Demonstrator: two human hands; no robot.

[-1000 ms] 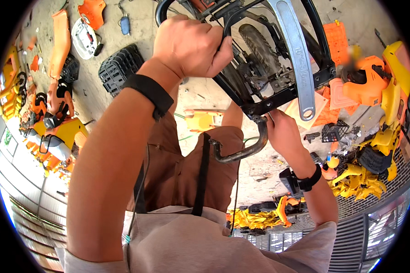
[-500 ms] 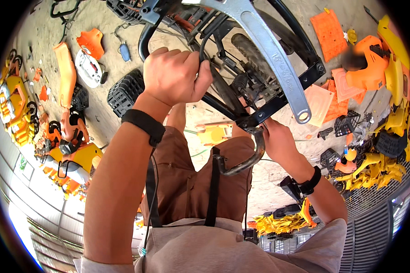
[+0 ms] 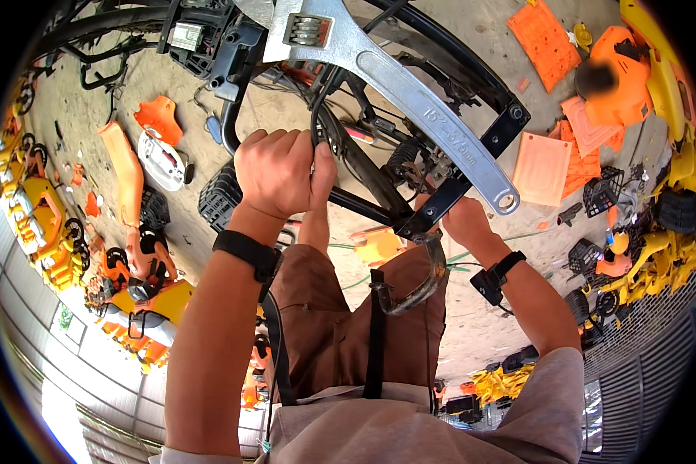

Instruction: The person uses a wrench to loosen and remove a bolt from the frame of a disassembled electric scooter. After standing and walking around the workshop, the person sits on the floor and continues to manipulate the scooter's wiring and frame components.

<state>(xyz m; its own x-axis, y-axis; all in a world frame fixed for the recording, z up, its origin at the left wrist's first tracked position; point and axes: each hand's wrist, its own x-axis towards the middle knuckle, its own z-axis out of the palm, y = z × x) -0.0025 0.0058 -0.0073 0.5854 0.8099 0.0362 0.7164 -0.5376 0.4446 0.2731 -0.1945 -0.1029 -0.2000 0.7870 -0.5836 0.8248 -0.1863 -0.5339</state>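
My left hand (image 3: 282, 172) is wrapped round a tube of a black metal vehicle frame (image 3: 363, 203). On the right, my other hand, my right hand (image 3: 470, 224), is curled at the underside of the frame's flat end bracket (image 3: 447, 203); its fingertips are hidden, so I cannot make out what they hold. A large silver adjustable wrench (image 3: 425, 100) lies slanting across the top of the frame, apart from both hands. Its jaw end points to the upper left and its holed handle end overhangs the bracket. A bent, worn metal bar (image 3: 417, 298) curves from the frame's near corner above my lap.
Within the frame are cables, a spring and mechanical parts. Orange panels (image 3: 543, 46) and an orange shell (image 3: 615, 77) lie at right; a white-and-black part (image 3: 162, 162) and a long orange cover (image 3: 121, 162) lie at left. Yellow parts (image 3: 649, 255) are heaped at the right.
The view has shifted, so the wrench's jaw end and more of the frame's far left now show. My left hand keeps its hold on the tube; my right hand stays by the bracket.
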